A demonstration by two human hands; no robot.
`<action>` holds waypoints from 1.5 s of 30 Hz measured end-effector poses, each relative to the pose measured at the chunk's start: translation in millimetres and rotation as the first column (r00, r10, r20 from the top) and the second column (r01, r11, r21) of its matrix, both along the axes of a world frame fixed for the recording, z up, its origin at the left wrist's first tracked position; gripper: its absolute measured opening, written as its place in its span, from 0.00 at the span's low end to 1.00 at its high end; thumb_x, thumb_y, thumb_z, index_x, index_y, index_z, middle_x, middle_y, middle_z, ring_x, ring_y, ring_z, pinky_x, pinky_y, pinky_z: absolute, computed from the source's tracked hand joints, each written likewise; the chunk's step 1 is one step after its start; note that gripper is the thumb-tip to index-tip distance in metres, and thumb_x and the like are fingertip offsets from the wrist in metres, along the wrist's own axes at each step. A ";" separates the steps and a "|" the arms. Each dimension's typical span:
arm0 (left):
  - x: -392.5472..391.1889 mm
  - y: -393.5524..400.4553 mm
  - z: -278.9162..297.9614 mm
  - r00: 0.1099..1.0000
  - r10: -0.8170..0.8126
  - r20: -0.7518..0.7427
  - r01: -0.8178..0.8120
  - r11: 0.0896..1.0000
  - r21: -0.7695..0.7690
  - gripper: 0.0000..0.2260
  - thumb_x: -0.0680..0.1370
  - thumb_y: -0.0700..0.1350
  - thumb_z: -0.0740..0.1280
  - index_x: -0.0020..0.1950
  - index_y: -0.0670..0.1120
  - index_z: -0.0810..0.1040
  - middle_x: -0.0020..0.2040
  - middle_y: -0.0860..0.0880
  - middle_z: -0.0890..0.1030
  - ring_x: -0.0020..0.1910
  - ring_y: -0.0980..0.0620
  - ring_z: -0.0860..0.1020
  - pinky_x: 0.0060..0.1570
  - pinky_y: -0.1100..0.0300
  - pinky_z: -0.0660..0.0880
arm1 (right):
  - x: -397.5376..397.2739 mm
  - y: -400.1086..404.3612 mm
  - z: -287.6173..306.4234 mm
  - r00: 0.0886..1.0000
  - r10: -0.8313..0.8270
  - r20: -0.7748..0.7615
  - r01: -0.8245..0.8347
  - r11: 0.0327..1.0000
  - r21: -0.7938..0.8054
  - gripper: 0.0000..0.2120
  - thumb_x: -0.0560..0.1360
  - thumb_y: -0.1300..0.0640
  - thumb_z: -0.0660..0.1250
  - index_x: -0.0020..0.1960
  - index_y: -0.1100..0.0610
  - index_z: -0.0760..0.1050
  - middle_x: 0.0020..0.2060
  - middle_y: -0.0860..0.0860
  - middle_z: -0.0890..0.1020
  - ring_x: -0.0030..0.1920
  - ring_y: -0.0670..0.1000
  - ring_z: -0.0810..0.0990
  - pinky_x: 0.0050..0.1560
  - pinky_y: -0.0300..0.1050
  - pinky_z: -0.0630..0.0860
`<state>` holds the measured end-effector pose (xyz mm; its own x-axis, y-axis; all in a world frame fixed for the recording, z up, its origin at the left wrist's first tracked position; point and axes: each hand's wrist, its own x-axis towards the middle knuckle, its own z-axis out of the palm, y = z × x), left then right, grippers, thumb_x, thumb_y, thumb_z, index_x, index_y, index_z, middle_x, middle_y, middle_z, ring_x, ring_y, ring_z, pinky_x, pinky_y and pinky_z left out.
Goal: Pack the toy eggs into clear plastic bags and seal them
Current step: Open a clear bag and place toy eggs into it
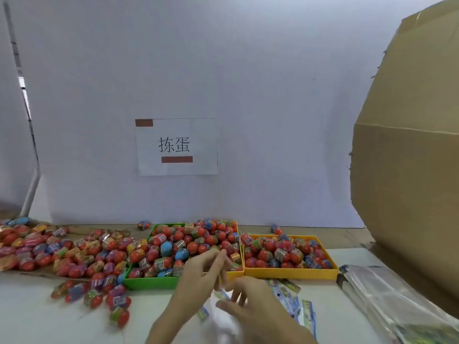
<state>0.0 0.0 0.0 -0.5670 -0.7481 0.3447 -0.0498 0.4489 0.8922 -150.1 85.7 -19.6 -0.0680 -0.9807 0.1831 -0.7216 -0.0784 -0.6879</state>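
Observation:
Toy eggs, mostly red with printed wrappers, fill a green tray (pixel 149 284) and two yellow trays (pixel 290 273), and lie loose in a heap (pixel 62 252) at the left. My left hand (pixel 201 276) hovers in front of the trays with fingers stretched toward the eggs. Just below it, my right hand (pixel 246 306) pinches a clear plastic bag (pixel 221 319) with printed edges. The bag is blurred, so its contents cannot be told.
A stack of clear bags (pixel 387 296) lies at the right. More printed bags (pixel 295 301) lie under my right hand. A large cardboard box (pixel 409 170) stands at the right. A white wall with a paper sign (pixel 176 146) closes the back.

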 end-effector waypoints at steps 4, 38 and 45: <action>-26.2 -27.0 -5.9 0.997 0.073 -0.023 -0.074 0.997 -0.019 0.16 0.83 0.56 0.62 0.44 0.49 0.83 0.34 0.45 0.81 0.30 0.54 0.76 0.35 0.59 0.74 | 9.3 -34.3 -22.0 0.920 -0.066 -0.385 0.103 0.992 0.076 0.25 0.77 0.34 0.68 0.62 0.52 0.75 0.60 0.49 0.75 0.62 0.52 0.72 0.61 0.45 0.71; -40.3 -49.1 -6.2 0.926 0.232 -0.296 -0.111 0.921 0.374 0.35 0.65 0.58 0.84 0.69 0.53 0.77 0.54 0.51 0.88 0.54 0.51 0.87 0.50 0.64 0.83 | -93.2 -45.3 29.7 0.842 -0.160 0.516 0.407 0.815 -0.412 0.10 0.78 0.46 0.73 0.51 0.52 0.81 0.35 0.44 0.80 0.36 0.42 0.78 0.37 0.34 0.75; -42.1 -39.8 -5.8 0.933 0.176 -0.314 -0.007 0.881 0.473 0.35 0.65 0.58 0.85 0.69 0.53 0.77 0.57 0.47 0.88 0.55 0.45 0.88 0.51 0.58 0.84 | -81.8 -36.3 29.3 0.812 -0.099 0.575 0.373 0.846 -0.381 0.12 0.78 0.43 0.72 0.53 0.51 0.79 0.42 0.60 0.82 0.46 0.61 0.82 0.47 0.58 0.82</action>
